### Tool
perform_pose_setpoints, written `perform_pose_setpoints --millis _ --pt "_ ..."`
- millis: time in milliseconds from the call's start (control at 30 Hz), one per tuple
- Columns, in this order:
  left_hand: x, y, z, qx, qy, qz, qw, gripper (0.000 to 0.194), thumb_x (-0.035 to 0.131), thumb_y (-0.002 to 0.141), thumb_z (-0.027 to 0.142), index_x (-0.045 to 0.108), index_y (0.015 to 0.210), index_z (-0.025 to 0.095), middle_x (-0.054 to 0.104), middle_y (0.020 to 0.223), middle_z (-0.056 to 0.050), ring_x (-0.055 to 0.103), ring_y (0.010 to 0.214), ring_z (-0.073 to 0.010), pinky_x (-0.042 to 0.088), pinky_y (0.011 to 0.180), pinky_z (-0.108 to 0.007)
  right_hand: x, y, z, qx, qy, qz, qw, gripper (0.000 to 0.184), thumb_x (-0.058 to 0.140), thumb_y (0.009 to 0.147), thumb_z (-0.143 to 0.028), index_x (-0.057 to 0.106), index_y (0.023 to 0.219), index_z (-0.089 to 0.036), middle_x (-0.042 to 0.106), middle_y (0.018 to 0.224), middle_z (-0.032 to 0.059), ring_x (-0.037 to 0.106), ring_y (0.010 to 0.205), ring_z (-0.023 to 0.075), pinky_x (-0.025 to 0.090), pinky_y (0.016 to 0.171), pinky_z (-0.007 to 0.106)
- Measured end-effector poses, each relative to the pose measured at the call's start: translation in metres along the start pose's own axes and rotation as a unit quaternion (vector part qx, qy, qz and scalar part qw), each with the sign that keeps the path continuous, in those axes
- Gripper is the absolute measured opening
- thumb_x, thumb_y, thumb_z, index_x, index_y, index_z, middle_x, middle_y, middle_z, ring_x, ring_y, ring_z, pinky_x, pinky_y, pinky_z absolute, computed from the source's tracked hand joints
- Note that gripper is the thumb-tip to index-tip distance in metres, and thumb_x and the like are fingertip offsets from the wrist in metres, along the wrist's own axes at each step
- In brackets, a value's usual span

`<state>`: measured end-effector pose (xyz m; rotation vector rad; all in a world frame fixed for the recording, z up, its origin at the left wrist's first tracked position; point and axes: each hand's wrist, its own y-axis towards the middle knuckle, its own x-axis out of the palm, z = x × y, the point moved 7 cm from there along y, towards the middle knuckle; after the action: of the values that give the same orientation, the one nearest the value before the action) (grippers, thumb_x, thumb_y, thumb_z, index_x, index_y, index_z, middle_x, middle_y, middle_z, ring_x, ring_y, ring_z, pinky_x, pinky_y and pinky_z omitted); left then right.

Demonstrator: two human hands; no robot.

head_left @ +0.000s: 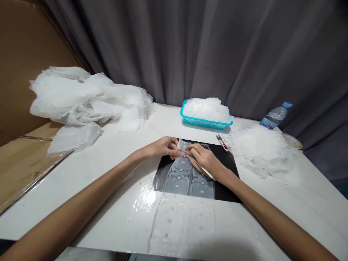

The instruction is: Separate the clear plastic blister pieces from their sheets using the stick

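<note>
A translucent sheet of moulded rectangular pieces (176, 183) lies in front of me, its far part on a black mat (228, 183) and its near part on the white table. At the sheet's far end my left hand (172, 148) is closed, pinching its edge between thumb and fingers. Close beside it, my right hand (203, 158) is closed around a thin white stick-like tool (204, 172), which slants back under the palm. Its fingertips press on the sheet near the left fingers. What lies right between the fingertips is too small to make out.
A turquoise basket (206, 124) of white translucent pieces stands at the back. Pink-handled thread snips (223, 143) lie at the mat's far right. Piles of translucent sheets (89, 98) and pieces (261, 148) sit left and right, with a water bottle (276, 116) behind the right one.
</note>
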<state>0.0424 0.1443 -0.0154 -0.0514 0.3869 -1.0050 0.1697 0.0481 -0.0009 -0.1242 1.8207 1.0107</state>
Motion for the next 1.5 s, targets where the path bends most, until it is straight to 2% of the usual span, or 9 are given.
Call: perform_pose_setpoints --millis 367,633,800,967,1033,1100,1167,1300,1500 --pt "0.009 0.006 -0.006 0.017 -0.012 -0.002 1.000 0.044 0.086 0.074 0.042 0.057 0.096 0.018 0.056 0.070 0.004 0.050 0.062 -0.0116 0.034 0.058 -0.028 0.007 -0.004 0.006 0.012 0.072 -0.029 0.997 0.021 0.041 0.108 -0.020 0.060 0.101 -0.021 0.072 0.108 0.0132 0.069 0.101 0.0256 0.058 0.087 0.040" --pt "-0.003 0.002 -0.013 -0.030 0.012 -0.010 0.999 0.045 0.088 0.071 0.038 0.055 0.098 0.021 0.059 0.066 0.007 0.056 0.062 -0.0142 0.034 0.062 -0.028 -0.030 -0.011 0.083 0.252 0.211 0.164 0.930 0.015 0.055 0.102 -0.035 0.060 0.096 -0.022 0.070 0.102 0.0082 0.067 0.098 0.0235 0.054 0.091 0.041" --pt "-0.004 -0.002 -0.011 -0.031 0.037 -0.018 0.999 0.050 0.086 0.076 0.049 0.055 0.104 0.022 0.064 0.072 0.004 0.061 0.069 -0.0178 0.038 0.065 -0.029 -0.038 -0.006 0.084 0.268 0.293 0.138 0.907 0.018 0.062 0.098 -0.039 0.064 0.092 -0.021 0.073 0.099 0.0043 0.068 0.092 0.0201 0.055 0.083 0.034" --pt "-0.008 -0.007 0.022 0.111 0.190 0.180 0.959 0.075 0.085 0.077 0.059 0.051 0.134 0.024 0.068 0.124 -0.012 0.063 0.110 -0.0288 0.049 0.088 -0.039 -0.041 0.011 0.050 0.231 0.367 0.025 0.901 0.017 0.066 0.097 -0.037 0.067 0.093 -0.021 0.073 0.100 0.0026 0.067 0.092 0.0182 0.052 0.084 0.032" --pt "0.001 -0.009 0.035 0.178 0.224 0.195 0.938 0.061 0.081 0.082 0.057 0.061 0.129 0.024 0.066 0.131 -0.011 0.060 0.119 -0.0297 0.047 0.099 -0.041 -0.046 0.016 0.039 0.221 0.362 -0.008 0.905 0.018 0.065 0.098 -0.038 0.069 0.095 -0.021 0.073 0.100 0.0028 0.067 0.093 0.0191 0.052 0.084 0.032" --pt "0.009 -0.006 0.035 0.185 0.205 0.166 0.947 0.039 0.071 0.092 0.056 0.072 0.109 0.020 0.073 0.109 -0.007 0.065 0.103 -0.0259 0.049 0.092 -0.039 -0.053 0.019 0.034 0.215 0.354 -0.012 0.910 0.021 0.065 0.099 -0.042 0.070 0.098 -0.022 0.073 0.099 0.0024 0.067 0.092 0.0197 0.052 0.083 0.033" --pt "0.010 -0.002 0.027 0.152 0.142 0.152 0.966 0.039 0.068 0.095 0.055 0.075 0.093 0.017 0.072 0.087 -0.005 0.066 0.082 -0.0213 0.050 0.077 -0.034 -0.062 0.020 0.038 0.211 0.340 0.026 0.916 0.029 0.056 0.104 -0.046 0.071 0.097 -0.022 0.072 0.100 0.0027 0.067 0.097 0.0208 0.051 0.091 0.035" --pt "0.005 0.002 0.018 0.129 0.007 0.143 0.981 0.035 0.078 0.088 0.049 0.074 0.091 0.014 0.071 0.082 -0.005 0.064 0.073 -0.0171 0.048 0.068 -0.030 -0.070 0.012 0.055 0.199 0.211 0.108 0.951 0.051 0.029 0.112 -0.042 0.073 0.099 -0.021 0.066 0.112 0.0087 0.061 0.116 0.0262 0.044 0.109 0.045" --pt "0.006 0.004 0.021 0.125 -0.044 0.139 0.981 0.035 0.085 0.079 0.044 0.068 0.087 0.014 0.061 0.074 0.000 0.058 0.066 -0.0140 0.044 0.062 -0.027 -0.041 0.000 0.052 0.124 -0.023 0.014 0.992 0.044 0.038 0.106 -0.024 0.055 0.145 -0.015 0.053 0.133 0.0203 0.050 0.118 0.0347 0.047 0.103 0.058"
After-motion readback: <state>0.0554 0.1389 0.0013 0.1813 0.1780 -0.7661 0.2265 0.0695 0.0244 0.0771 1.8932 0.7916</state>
